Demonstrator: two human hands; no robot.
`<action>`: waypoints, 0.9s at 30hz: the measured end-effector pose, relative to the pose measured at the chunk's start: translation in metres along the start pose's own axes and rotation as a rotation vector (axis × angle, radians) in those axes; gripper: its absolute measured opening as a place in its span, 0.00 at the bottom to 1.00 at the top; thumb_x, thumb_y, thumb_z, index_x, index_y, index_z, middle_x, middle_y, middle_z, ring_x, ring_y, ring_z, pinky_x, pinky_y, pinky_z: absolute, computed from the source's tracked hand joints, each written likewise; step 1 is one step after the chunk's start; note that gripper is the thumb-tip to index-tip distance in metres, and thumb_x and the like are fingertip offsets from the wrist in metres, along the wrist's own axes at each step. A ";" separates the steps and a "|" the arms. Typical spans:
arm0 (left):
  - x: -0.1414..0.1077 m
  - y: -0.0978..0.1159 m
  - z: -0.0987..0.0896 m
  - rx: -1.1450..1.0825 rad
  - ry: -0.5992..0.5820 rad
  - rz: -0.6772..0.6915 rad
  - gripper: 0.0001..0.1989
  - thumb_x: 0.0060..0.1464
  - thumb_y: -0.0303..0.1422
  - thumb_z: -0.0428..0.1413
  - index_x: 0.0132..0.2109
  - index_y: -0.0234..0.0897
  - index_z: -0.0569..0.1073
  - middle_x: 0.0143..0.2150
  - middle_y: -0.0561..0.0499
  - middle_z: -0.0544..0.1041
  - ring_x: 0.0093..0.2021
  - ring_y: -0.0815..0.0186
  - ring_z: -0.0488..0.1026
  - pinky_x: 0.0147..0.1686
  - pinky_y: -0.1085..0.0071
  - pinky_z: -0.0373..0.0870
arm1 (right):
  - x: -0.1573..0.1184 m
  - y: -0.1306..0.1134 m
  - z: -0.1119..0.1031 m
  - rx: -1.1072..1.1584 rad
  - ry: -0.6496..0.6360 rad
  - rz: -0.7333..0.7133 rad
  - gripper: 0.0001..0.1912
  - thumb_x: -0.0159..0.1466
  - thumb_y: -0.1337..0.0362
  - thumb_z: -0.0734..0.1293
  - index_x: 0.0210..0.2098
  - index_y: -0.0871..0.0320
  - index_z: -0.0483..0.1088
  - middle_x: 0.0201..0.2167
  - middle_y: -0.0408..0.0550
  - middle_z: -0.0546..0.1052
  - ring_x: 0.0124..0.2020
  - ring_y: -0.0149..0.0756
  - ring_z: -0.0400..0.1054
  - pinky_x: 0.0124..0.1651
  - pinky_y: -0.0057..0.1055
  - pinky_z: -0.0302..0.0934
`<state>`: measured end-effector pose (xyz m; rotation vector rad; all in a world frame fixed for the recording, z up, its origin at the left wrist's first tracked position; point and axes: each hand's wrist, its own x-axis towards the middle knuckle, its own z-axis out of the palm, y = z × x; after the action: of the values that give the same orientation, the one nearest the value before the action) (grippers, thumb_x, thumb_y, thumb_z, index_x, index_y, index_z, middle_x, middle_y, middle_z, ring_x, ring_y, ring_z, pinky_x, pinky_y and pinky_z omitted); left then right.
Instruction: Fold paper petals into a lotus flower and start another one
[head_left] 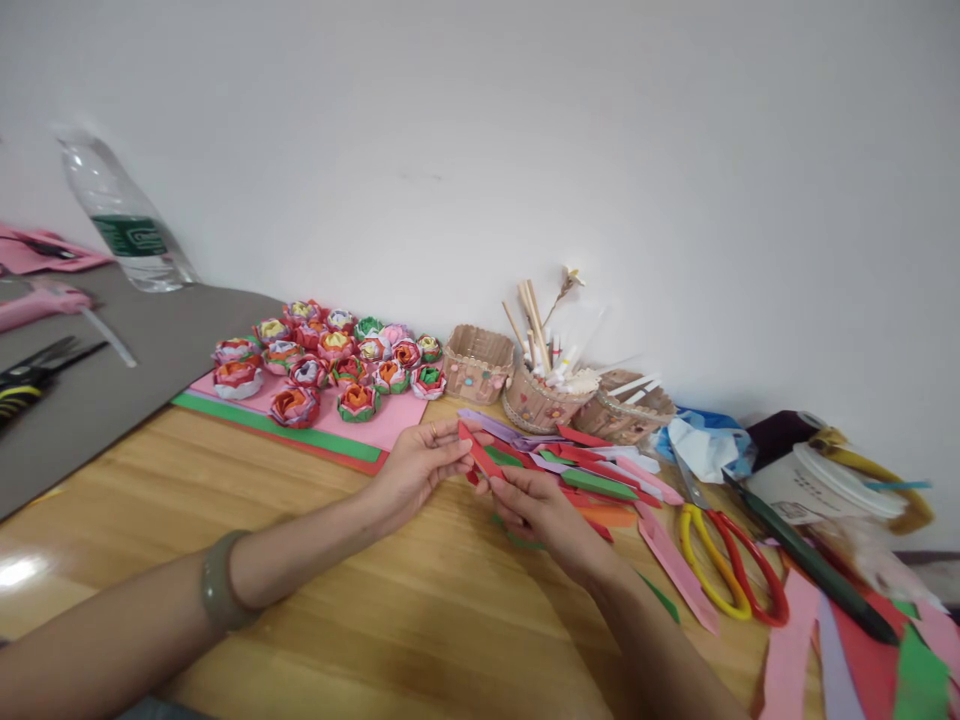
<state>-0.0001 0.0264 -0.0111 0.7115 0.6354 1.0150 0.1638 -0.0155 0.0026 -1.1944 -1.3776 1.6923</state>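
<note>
Between my two hands is a folded red paper strip [482, 455]. My left hand [421, 468] pinches its upper left end with thumb and fingertips; a ring and a green bangle show on that arm. Lower down, my right hand [541, 512] grips the other end, its fingers curled and partly hidden. Just beyond my hands lies a loose pile of folded paper strips [600, 485] in red, green, purple and pink. Several finished paper flowers [358, 400] stand in rows at the left on a pink paper sheet [401, 415].
Three small woven baskets line the wall, one an open basket [478, 365], another a basket of sticks [544, 400]. To the right lie red-and-yellow scissors [724, 565], a dark green knife-like tool [817, 565] and a white tub [821, 485]. Leftward are a bottle [131, 225], pliers [37, 375] and a pink glue gun [45, 303].
</note>
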 end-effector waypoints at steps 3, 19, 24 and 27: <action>-0.001 -0.003 0.000 -0.001 -0.052 -0.053 0.08 0.41 0.28 0.63 0.32 0.30 0.76 0.32 0.48 0.78 0.23 0.78 0.68 0.26 0.82 0.68 | 0.001 0.001 0.001 0.088 -0.008 0.007 0.18 0.55 0.50 0.66 0.29 0.61 0.66 0.15 0.31 0.48 0.15 0.21 0.38 0.18 0.23 0.31; -0.008 -0.008 0.004 0.264 -0.061 -0.056 0.10 0.42 0.36 0.61 0.24 0.32 0.73 0.19 0.53 0.71 0.20 0.73 0.64 0.24 0.75 0.59 | 0.006 0.017 0.024 0.067 0.101 0.013 0.22 0.55 0.45 0.63 0.27 0.59 0.61 0.12 0.32 0.60 0.08 0.19 0.46 0.11 0.21 0.38; -0.003 0.009 0.004 0.442 -0.072 -0.014 0.09 0.39 0.35 0.62 0.23 0.33 0.72 0.20 0.54 0.71 0.21 0.72 0.64 0.25 0.75 0.60 | 0.001 0.008 0.020 -0.180 0.062 0.051 0.25 0.59 0.42 0.55 0.27 0.59 0.63 0.14 0.39 0.67 0.10 0.25 0.57 0.15 0.22 0.43; 0.000 0.023 0.001 0.712 -0.006 0.026 0.05 0.38 0.29 0.60 0.27 0.34 0.73 0.20 0.56 0.71 0.22 0.70 0.66 0.23 0.75 0.60 | -0.001 0.001 0.004 -0.536 0.313 -0.066 0.24 0.62 0.47 0.54 0.23 0.59 0.65 0.18 0.45 0.70 0.18 0.31 0.64 0.21 0.26 0.51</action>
<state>-0.0108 0.0343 0.0073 1.3439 0.9980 0.8002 0.1608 -0.0183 0.0020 -1.6014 -1.6939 1.0536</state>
